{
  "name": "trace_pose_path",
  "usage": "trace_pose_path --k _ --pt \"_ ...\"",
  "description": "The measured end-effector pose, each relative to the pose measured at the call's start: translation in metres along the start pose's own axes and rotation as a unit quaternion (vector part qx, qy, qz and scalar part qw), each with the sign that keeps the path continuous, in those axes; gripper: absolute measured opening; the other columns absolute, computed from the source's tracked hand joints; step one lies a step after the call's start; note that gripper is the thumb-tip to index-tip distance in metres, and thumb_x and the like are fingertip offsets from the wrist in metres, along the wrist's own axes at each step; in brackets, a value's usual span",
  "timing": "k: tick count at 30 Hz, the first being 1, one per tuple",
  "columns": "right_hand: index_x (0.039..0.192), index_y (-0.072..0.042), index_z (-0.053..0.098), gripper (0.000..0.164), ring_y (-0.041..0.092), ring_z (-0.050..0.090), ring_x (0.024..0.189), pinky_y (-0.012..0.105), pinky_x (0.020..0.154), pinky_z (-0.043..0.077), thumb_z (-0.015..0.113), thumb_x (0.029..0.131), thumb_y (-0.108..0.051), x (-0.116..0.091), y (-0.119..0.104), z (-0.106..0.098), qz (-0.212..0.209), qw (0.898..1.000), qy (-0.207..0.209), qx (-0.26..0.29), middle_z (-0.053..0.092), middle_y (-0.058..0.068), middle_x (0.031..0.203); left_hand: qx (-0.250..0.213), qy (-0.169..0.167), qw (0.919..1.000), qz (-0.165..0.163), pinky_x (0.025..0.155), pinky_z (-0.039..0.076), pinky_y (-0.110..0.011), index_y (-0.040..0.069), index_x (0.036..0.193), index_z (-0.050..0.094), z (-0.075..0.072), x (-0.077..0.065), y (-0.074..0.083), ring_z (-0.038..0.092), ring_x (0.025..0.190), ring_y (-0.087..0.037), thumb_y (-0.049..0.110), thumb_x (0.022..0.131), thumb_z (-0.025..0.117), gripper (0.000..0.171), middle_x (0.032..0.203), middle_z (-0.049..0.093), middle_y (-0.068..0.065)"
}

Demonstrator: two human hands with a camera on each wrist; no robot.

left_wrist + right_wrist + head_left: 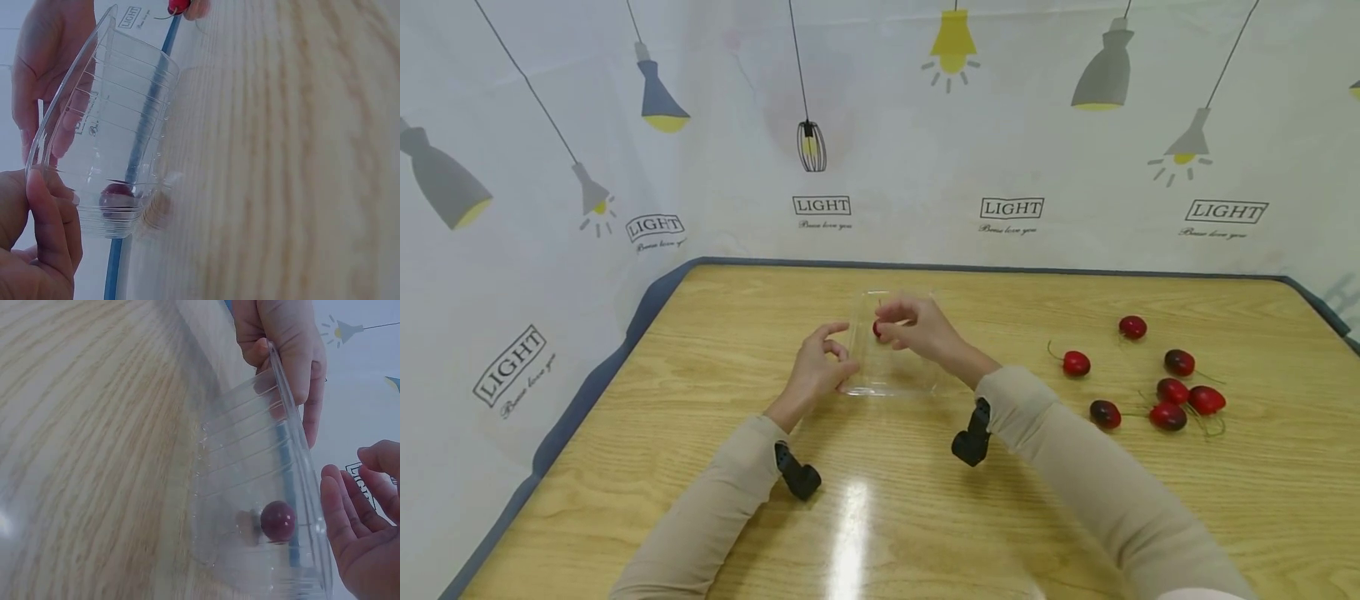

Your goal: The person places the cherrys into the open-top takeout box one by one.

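Note:
A clear plastic box (891, 390) stands on the table, its side walls ribbed. My left hand (822, 362) pinches the rim at its left side, thumb and fingers on either side of the edge in the left wrist view. Inside the box, a dark red cherry (278, 520) lies low against the bottom. Over the box is my right hand (921, 327), its fingers (356, 506) loosely bent and holding nothing in the right wrist view. From the head, that hand partly covers the cherry (877, 330).
Several red and dark red cherries with thin stems lie on the wooden table (700, 467) to the right, among them one lone cherry (1132, 327) at the back and one cherry (1076, 363) nearest the box. A pale lamp-print cloth (910, 167) hangs behind and at the left.

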State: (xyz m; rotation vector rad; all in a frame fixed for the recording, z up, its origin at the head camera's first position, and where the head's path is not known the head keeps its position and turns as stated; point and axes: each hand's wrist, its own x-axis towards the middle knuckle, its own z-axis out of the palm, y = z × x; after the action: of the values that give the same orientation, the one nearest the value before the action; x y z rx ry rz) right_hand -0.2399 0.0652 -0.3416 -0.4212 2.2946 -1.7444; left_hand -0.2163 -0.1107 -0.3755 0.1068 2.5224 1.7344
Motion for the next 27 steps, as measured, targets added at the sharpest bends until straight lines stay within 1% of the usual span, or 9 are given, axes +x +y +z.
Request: trace_pose_path --k 5,9,12,13,16,19,23,27 --pt "0.108 0.006 0.055 0.026 0.029 0.058 0.090 0.031 0.070 0.051 0.057 0.084 -0.006 -0.002 0.002 0.000 -0.002 1.000 -0.007 -0.006 0.057 0.018 0.104 -0.002 -0.003 1.0000 0.000 0.040 0.043 -0.024 0.003 0.129 0.040 0.000 0.000 0.000 0.042 0.037 -0.010 -0.006 0.071 0.057 0.061 0.065 0.048 -0.003" --pt "0.110 0.006 0.055 0.028 0.029 0.059 0.090 0.030 0.069 0.051 0.056 0.085 -0.006 -0.005 0.003 -0.002 -0.006 1.000 -0.012 -0.015 0.056 0.020 0.107 -0.011 -0.014 0.9998 -0.004 0.040 0.042 -0.025 0.002 0.130 0.038 -0.002 -0.001 0.002 0.043 0.037 -0.010 -0.006 0.072 0.057 0.062 0.065 0.048 -0.003" --pt "0.112 0.004 0.055 0.029 0.027 0.059 0.089 0.032 0.071 0.050 0.056 0.085 -0.008 -0.007 0.005 -0.006 0.003 1.000 -0.010 -0.022 0.056 0.020 0.109 -0.010 -0.018 0.9998 -0.005 0.041 0.041 -0.025 -0.002 0.130 0.037 -0.003 -0.009 0.015 0.042 0.037 -0.009 -0.008 0.072 0.056 0.061 0.066 0.048 -0.005" --pt "0.112 0.004 0.055 0.029 0.027 0.059 0.089 0.033 0.071 0.050 0.056 0.085 -0.008 -0.008 0.006 -0.007 0.007 1.000 -0.008 -0.023 0.056 0.019 0.110 -0.010 -0.019 0.9998 -0.006 0.041 0.041 -0.025 -0.002 0.130 0.037 -0.003 -0.009 0.015 0.042 0.037 -0.009 -0.008 0.072 0.055 0.061 0.066 0.048 -0.005" --pt "0.111 0.003 0.055 0.029 0.025 0.059 0.087 0.032 0.070 0.050 0.057 0.085 -0.009 -0.011 0.008 -0.009 0.009 1.000 0.002 -0.026 0.056 0.017 0.108 -0.006 -0.012 0.9999 -0.004 0.040 0.041 -0.025 -0.002 0.130 0.037 -0.002 -0.008 0.013 0.042 0.037 -0.009 -0.008 0.072 0.056 0.061 0.066 0.048 -0.005" --pt "0.110 0.004 0.056 0.028 0.024 0.059 0.084 0.034 0.070 0.050 0.057 0.085 -0.010 -0.014 0.008 -0.010 -0.001 1.000 0.013 -0.026 0.057 0.016 0.106 -0.009 -0.006 0.9999 -0.001 0.039 0.042 -0.025 0.001 0.130 0.038 -0.001 0.000 -0.001 0.042 0.037 -0.010 -0.006 0.071 0.057 0.062 0.065 0.049 -0.004" --pt "0.109 0.003 0.056 0.028 0.024 0.059 0.081 0.041 0.072 0.049 0.057 0.085 -0.011 -0.020 0.009 -0.010 -0.014 0.999 0.025 -0.021 0.059 0.014 0.102 -0.010 -0.005 0.9999 0.001 0.039 0.043 -0.025 0.003 0.130 0.038 -0.001 -0.001 -0.001 0.042 0.037 -0.011 -0.006 0.072 0.057 0.061 0.065 0.049 -0.004" --pt "0.107 0.004 0.057 0.026 0.032 0.058 0.081 0.045 0.071 0.048 0.056 0.086 -0.010 -0.025 0.010 -0.013 -0.038 0.999 0.031 -0.023 0.058 0.017 0.100 -0.011 -0.004 0.9999 -0.003 0.039 0.043 -0.024 0.003 0.130 0.039 -0.001 -0.001 0.000 0.042 0.037 -0.010 -0.006 0.072 0.057 0.062 0.065 0.048 -0.004"
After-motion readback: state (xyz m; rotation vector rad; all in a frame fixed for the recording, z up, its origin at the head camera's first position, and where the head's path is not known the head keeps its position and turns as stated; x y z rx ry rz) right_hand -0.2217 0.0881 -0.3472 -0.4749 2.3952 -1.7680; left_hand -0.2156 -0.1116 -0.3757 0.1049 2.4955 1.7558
